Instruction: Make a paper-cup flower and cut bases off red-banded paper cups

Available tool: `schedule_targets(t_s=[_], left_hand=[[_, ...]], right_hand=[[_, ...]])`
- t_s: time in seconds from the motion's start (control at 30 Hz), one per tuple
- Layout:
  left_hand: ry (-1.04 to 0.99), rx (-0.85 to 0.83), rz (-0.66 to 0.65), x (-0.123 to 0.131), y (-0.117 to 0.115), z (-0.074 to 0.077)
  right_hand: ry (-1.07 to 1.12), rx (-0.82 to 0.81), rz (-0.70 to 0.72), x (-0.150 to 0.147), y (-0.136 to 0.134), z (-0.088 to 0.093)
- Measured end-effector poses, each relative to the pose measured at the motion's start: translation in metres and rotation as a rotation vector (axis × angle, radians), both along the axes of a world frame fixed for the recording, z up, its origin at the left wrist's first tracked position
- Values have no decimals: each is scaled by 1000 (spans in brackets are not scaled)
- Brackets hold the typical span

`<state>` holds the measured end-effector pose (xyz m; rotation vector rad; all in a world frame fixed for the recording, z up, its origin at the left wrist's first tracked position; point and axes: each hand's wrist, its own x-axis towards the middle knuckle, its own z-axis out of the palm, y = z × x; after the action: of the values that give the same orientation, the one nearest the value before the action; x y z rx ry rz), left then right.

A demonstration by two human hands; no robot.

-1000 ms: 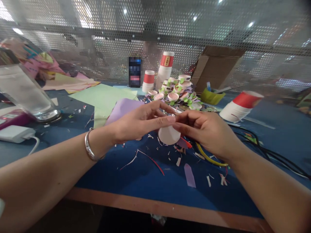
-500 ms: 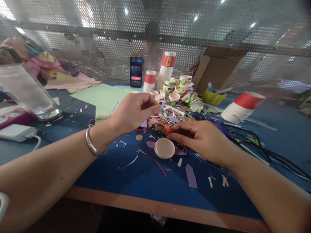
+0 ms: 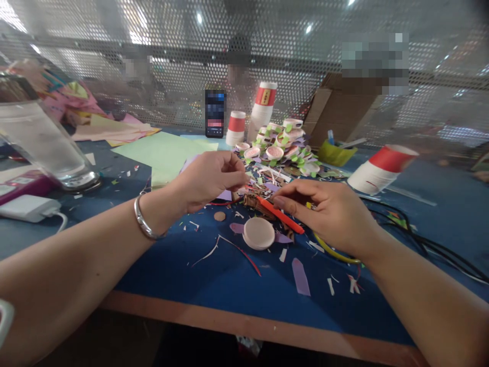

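My left hand [image 3: 214,179], with a silver bangle at its wrist, is raised over the paper scraps, thumb and fingertips pinched together. Anything between them is too small to make out. My right hand [image 3: 328,216] hovers just above an orange pen-like stick [image 3: 282,215], thumb against the curled fingers; what it grips, if anything, cannot be told. Beneath that hand a yellow curved strip [image 3: 336,252] partly shows. Between and below both hands lies a round, shallow white cup base [image 3: 259,233], with purple paper pieces [image 3: 237,228] poking out at its sides.
Behind the hands rises a pile of small decorated cup bases [image 3: 275,152]. Paper cups [image 3: 263,102] stand beyond it, near a phone [image 3: 214,113]. Right are a tilted cup stack [image 3: 382,169] and black cables [image 3: 412,234]. Left are a glass bottle [image 3: 46,142] and green paper [image 3: 168,150].
My right hand has shifted slightly right and up, uncovering the orange stick and the yellow strip. My left hand has drawn back slightly to the left. The white cup base stays put.
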<state>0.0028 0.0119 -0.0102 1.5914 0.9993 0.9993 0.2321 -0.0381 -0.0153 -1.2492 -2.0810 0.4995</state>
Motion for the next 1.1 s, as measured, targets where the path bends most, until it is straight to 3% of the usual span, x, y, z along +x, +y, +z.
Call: schedule_targets(t_s=[0.13,0.37,0.77,0.97,1.1], left_hand=[[-81,-42,74,3,0,3],[-78,116,117,-1,5,3],[53,273,151,-7,5,4],[105,295,180,-5,4,4],[96,254,130,-3,1,1]], right_hand=[[-8,41,-16,0,0,1],[19,176,-63,6,5,1],[17,188,-100,11,9,1],[2,211,-118,11,12,1],[-18,215,-116,12,13,1]])
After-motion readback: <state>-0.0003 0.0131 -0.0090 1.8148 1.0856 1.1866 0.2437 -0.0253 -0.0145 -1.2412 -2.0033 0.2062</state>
